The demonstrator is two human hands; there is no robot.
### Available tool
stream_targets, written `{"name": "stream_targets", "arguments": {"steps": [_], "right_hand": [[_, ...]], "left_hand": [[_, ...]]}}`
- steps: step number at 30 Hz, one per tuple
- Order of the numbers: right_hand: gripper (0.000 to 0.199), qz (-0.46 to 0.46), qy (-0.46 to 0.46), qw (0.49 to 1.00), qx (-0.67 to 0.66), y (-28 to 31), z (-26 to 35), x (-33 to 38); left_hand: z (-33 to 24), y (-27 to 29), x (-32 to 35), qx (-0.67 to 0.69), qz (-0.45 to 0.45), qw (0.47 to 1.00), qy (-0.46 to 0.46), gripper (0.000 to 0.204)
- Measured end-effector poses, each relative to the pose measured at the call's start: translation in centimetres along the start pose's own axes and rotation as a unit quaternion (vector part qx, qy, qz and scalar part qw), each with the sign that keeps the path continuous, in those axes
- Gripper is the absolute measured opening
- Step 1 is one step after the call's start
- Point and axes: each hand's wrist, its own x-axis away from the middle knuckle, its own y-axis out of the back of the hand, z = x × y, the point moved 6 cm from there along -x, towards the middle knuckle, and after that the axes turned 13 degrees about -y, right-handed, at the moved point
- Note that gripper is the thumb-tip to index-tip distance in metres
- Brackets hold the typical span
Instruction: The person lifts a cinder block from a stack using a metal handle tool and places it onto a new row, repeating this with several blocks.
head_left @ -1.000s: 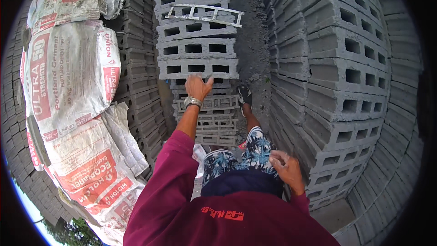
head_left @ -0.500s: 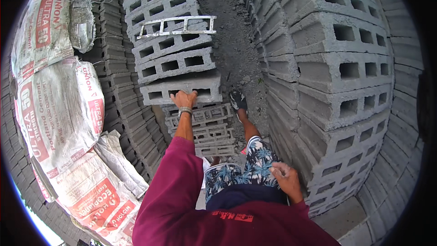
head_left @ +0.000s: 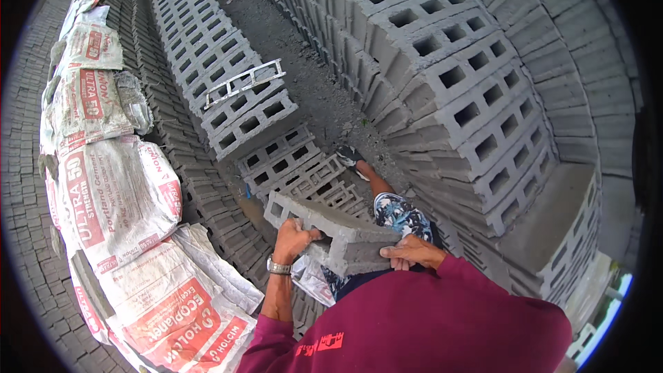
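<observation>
A grey hollow concrete block (head_left: 349,235) is held in both hands, low in front of my body and tilted. My left hand (head_left: 293,240), with a metal-band watch on its wrist, is closed on the block's holed side, fingers partly in a hole. My right hand (head_left: 413,253) grips the block's right end, thumb and fingers pressed to it. Beyond it lies a long row of similar blocks (head_left: 242,124), holes facing up. A pale ladder-shaped frame (head_left: 245,90) rests across that row. Lower blocks and similar frame shapes (head_left: 324,176) lie between the row and the held block.
A tall stack of hollow blocks (head_left: 442,62) rises on my right. Cement sacks (head_left: 114,186) cover stacked blocks on my left. A narrow strip of gravelly ground (head_left: 304,62) runs between the rows; my shoe (head_left: 350,157) stands near its close end.
My left hand has pulled the nearest block off the row toward my body. The right hand has come onto its right end. The view has turned, showing more on the right.
</observation>
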Motion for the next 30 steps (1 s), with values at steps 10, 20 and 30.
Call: {"name": "stream_targets", "arguments": {"steps": [10, 20, 30], "right_hand": [[0.047, -0.040, 0.231, 0.964, -0.127, -5.0, -12.1, 3.6], [0.026, 0.076, 0.455, 0.640, -0.614, -3.4, -16.5, 0.2], [0.027, 0.074, 0.528, 0.402, -0.744, 5.0, -16.7, 0.5]], "left_hand": [[-21.9, -3.3, 10.7, -0.328, 0.035, 0.916, -0.226, 0.046], [-44.9, -14.9, 14.9, -0.461, 0.140, 0.698, -0.530, 0.046], [-57.3, -29.5, 14.5, -0.462, 0.284, 0.471, -0.696, 0.044]]}}
